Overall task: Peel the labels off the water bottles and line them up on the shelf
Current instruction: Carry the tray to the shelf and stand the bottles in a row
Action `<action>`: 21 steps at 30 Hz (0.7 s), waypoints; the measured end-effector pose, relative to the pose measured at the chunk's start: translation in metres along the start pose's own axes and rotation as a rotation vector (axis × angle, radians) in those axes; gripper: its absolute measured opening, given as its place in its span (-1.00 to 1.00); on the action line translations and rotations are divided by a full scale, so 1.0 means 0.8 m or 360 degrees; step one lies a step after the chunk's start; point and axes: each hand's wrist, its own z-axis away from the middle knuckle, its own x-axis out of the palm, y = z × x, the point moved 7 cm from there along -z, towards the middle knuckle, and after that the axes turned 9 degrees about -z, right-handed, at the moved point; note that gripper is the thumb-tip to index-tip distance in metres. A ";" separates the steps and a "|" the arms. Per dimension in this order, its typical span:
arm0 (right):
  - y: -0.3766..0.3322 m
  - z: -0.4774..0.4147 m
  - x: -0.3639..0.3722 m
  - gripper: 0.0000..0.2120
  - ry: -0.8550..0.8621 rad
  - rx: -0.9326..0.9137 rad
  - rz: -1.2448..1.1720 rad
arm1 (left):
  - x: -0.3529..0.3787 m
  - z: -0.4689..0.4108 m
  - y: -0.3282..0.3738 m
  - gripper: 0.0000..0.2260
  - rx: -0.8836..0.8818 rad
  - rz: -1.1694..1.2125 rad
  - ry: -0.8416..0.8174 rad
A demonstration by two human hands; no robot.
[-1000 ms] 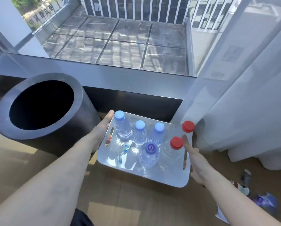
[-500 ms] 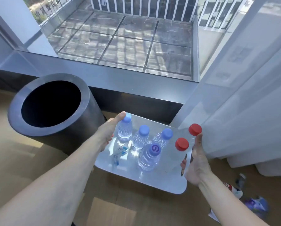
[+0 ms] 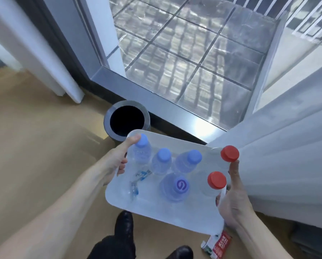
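While you stand on the tan floor (image 3: 35, 146), both of your grips hold up a white tray (image 3: 175, 215) in the lower middle of the frame. Your left grip (image 3: 117, 161) is closed on the tray's left edge. Its thumb lies on top by the far left corner, right beside a blue cap. Your right grip (image 3: 233, 204) is closed on the tray's right edge. One finger points straight up along the side, and its tip sits just under a red cap. Six water bottles stand up on the tray. Three make a row along the far side: the left blue-cap bottle (image 3: 142, 150), the middle blue-cap bottle (image 3: 162, 159) and the right blue-cap bottle (image 3: 188, 161). The right one leans a little. Closer to you, near the middle, stands the purple-mark bottle (image 3: 176, 186), which is wider than the others. The far red-cap bottle (image 3: 229, 153) stands at the tray's far right corner. The near red-cap bottle (image 3: 216, 181) stands just beside your right grip. Their clear bodies are too blurry to see well. Some small blue scraps (image 3: 139, 176) lie flat on the left part of the tray. A round grey bin (image 3: 108, 118) stands on the floor just above the tray in the frame. Your two black shoes (image 3: 123, 223) show at the bottom. A red and white wrapper (image 3: 218, 243) lies on the floor at the lower right, partly under the tray. A white curtain (image 3: 287, 146) hangs at the right.
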 end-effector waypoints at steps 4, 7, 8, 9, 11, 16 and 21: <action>-0.078 0.120 0.081 -0.15 -0.0228 0.0030 0.0216 | -0.085 0.157 0.024 -0.30 -0.0080 0.0197 0.0150; -0.130 0.214 0.160 -0.11 -0.0385 0.0108 0.0467 | -0.157 0.270 0.028 -0.23 -0.0115 0.0373 0.0314; -0.146 0.243 0.191 -0.14 -0.0436 0.0093 0.0562 | -0.181 0.304 0.026 -0.21 -0.0125 0.0447 0.0371; -0.161 0.270 0.224 -0.18 -0.0491 0.0040 0.0636 | -0.205 0.336 0.023 -0.18 -0.0127 0.0524 0.0424; -0.181 0.319 0.289 -0.19 -0.0610 -0.0043 0.0752 | -0.248 0.393 0.013 -0.17 -0.0127 0.0676 0.0538; -0.177 0.411 0.448 -0.08 -0.0921 0.0017 0.0946 | -0.350 0.503 -0.017 -0.20 -0.0099 0.0980 0.0784; -0.114 0.485 0.581 0.09 -0.1096 0.0140 0.1096 | -0.466 0.579 -0.071 -0.22 -0.0096 0.1110 0.0935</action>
